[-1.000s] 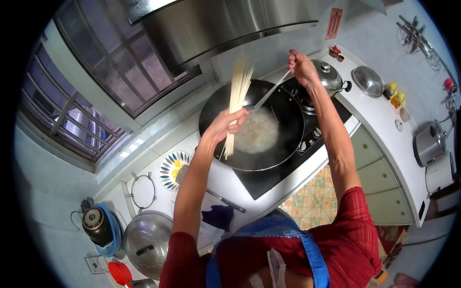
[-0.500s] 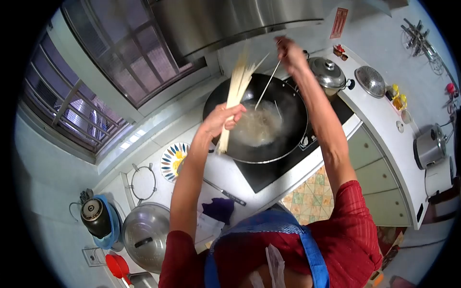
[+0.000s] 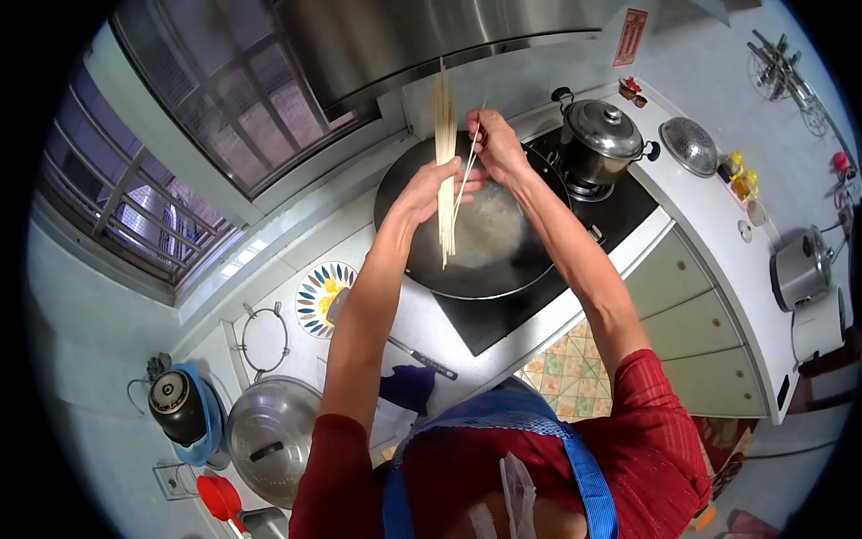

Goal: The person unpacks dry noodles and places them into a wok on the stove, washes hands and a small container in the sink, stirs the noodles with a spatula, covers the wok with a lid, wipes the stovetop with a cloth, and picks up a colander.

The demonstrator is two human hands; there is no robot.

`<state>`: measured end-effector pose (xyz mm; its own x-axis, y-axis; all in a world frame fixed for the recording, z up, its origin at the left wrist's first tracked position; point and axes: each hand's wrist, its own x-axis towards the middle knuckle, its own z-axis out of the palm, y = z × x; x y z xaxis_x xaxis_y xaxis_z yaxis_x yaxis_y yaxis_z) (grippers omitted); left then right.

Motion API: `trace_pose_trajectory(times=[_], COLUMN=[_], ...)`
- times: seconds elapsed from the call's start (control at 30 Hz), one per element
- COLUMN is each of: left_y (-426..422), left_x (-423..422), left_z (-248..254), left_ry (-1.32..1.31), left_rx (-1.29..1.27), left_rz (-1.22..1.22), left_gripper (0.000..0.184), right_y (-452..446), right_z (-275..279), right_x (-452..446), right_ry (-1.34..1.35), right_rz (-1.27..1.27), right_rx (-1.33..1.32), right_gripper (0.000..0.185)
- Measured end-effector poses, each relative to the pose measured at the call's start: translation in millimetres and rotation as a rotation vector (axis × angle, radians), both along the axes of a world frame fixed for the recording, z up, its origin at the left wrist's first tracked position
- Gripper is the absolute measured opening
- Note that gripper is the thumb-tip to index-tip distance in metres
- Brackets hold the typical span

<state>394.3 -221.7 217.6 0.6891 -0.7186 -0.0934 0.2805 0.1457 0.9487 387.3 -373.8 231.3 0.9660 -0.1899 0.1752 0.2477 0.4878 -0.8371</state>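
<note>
A bundle of long pale noodles stands nearly upright in my left hand, over the left part of a large black wok. Fingers of that hand are wrapped loosely round the bundle. Just right of it, my right hand is closed on a few thin noodle strands, which slant down beside the bundle. Cloudy, steaming liquid fills the bottom of the wok.
Right of the wok stands a lidded steel pot. A patterned plate with yellow food, a spatula, a purple cloth, a ring stand and a large lid lie at the left. The range hood hangs above.
My right hand has moved left and down, from above the wok's far right to beside the bundle. The bundle in my left hand has become more upright and less fanned out.
</note>
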Motion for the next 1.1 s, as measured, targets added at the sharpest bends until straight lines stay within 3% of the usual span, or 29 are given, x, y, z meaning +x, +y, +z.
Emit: trace_pose_trajectory(times=[0.1, 0.4, 0.47, 0.5, 0.53, 0.6, 0.63, 0.77, 0.87, 0.9, 0.93, 1.03, 1.1], left_y=[-3, -11, -9, -7, -6, -4, -2, 2, 0, -2, -3, -8, -12], left_x=[-5, 12, 14, 18, 20, 18, 17, 6, 5, 4, 7, 10, 11], left_z=[3, -19, -18, -21, -23, -18, -17, -8, -13, -13, -12, -18, -18], left_ry=[0.107, 0.201, 0.178, 0.114, 0.051, 0.005, -0.034, -0.025, 0.041, 0.036, 0.035, 0.068, 0.078], left_rx=[-0.032, 0.011, 0.070, 0.159, 0.247, 0.335, 0.349, 0.370, 0.311, 0.311, 0.312, 0.311, 0.293], left_rz=[-0.075, -0.192, -0.149, -0.149, -0.149, -0.133, -0.157, -0.250, -0.292, -0.287, -0.281, -0.304, -0.298], left_gripper=[0.021, 0.013, 0.013, 0.013, 0.013, 0.013, 0.013, 0.012, 0.012, 0.012, 0.012, 0.016, 0.016], right_y=[-4, -36, -55, -55, -54, -57, -61, -95, -114, -109, -107, -119, -118], right_z=[-7, -33, -37, -24, -14, -2, -5, 3, 1, 3, 4, -6, -16], right_x=[-2, 12, 12, -7, -21, -34, -32, -10, 16, 22, 15, 30, 34], right_ry=[-0.020, 0.010, 0.030, -0.042, -0.043, -0.363, -0.421, -0.142, 0.028, 0.153, 0.091, 0.074, 0.010], right_rz=[-0.028, -0.018, -0.532, -0.623, -0.617, -0.511, -0.483, -0.427, -0.434, -0.326, 0.044, 0.079, -0.227], right_rx=[0.028, -0.241, -1.106, -1.178, -1.182, -1.352, -1.295, -0.885, -0.847, -0.816, -0.815, -0.917, -0.887], right_gripper=[0.020, 0.028, 0.050, 0.066, 0.066, 0.065, 0.062, 0.052, 0.052, 0.055, 0.059, 0.058, 0.059])
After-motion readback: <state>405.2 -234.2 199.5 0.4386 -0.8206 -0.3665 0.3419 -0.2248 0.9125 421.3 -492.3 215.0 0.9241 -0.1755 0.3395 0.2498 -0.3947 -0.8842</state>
